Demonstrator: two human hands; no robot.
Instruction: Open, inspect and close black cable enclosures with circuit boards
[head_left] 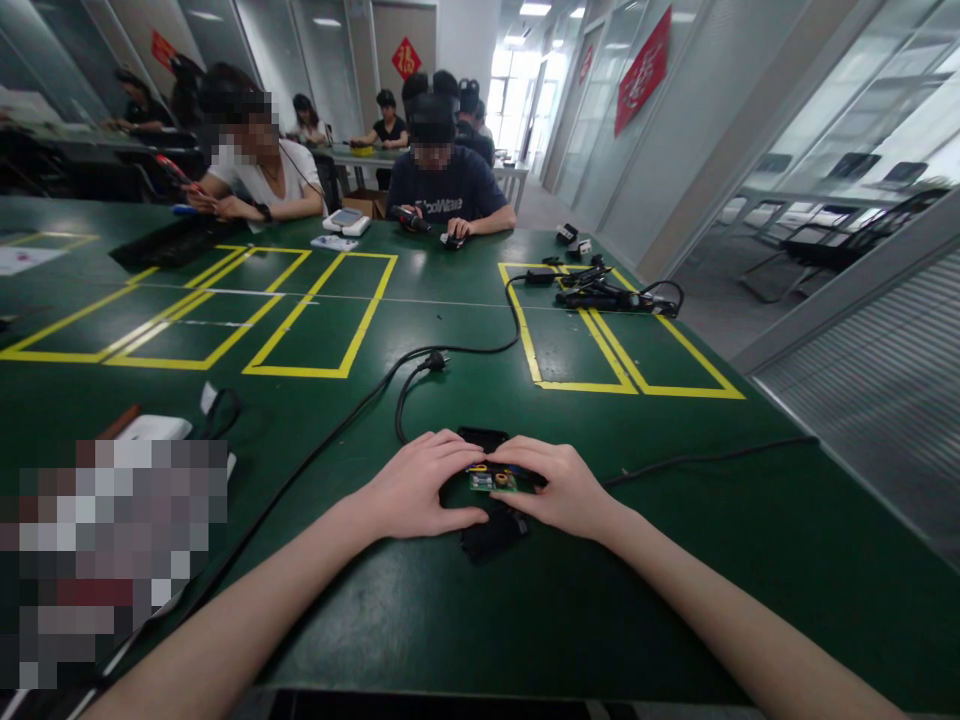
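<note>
A small green circuit board (482, 482) with a copper-coloured coil on it is between my two hands. My left hand (420, 485) curves in from the left, fingertips at the board's far edge and thumb near the black casing piece in front. My right hand (562, 485) is closed on the board's right side, its thumb along the near edge. That black casing piece (491, 537) lies on the table just nearer to me. Behind my fingertips shows another black casing part (484, 437). My fingers partly hide the board.
A black cable with a plug (435, 361) runs across the green table (360, 620). Yellow tape rectangles mark its far half. Black cabled equipment (600, 295) lies at the far right. A black tray (176, 240) sits far left. Two people work across the table, one holding a black tool (412, 218).
</note>
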